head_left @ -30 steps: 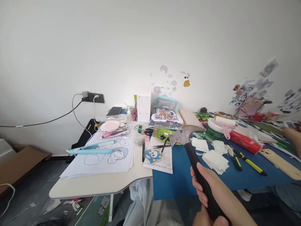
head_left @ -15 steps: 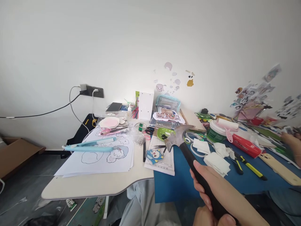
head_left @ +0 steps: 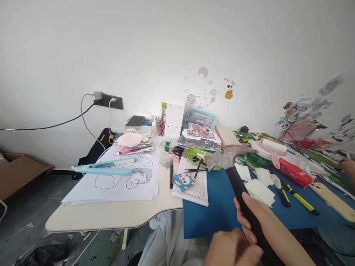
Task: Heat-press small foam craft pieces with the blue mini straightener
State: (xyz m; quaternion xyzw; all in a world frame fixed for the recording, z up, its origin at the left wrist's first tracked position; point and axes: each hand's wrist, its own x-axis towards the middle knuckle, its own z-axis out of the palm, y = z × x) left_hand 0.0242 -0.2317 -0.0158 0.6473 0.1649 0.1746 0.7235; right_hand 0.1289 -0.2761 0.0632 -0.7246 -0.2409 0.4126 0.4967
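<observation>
A claw hammer (head_left: 244, 184) with a worn metal head and a black handle is tilted up over the blue mat. My right hand (head_left: 253, 218) is wrapped round the handle, thumb along its side. My left hand (head_left: 231, 247) is low in front, just left of the lower handle; it is blurred and cut off by the bottom edge, so its grip is unclear. Behind the hammer head lies a green dish (head_left: 195, 154) with dark bits. To its left, a blue cartoon cutout (head_left: 183, 182) rests on a printed sheet (head_left: 201, 195).
On the white table (head_left: 111, 218) at left lie drawings (head_left: 111, 194) and a light blue hair straightener (head_left: 105, 170). White pads (head_left: 259, 190), a yellow-black cutter (head_left: 303, 203), a red box (head_left: 295, 171) and a phone (head_left: 332, 199) lie right. Another person's hand (head_left: 349, 166) shows at far right.
The view has shifted slightly. The hammer and my right hand have moved right in the picture. My left hand has moved left, away from the lower handle.
</observation>
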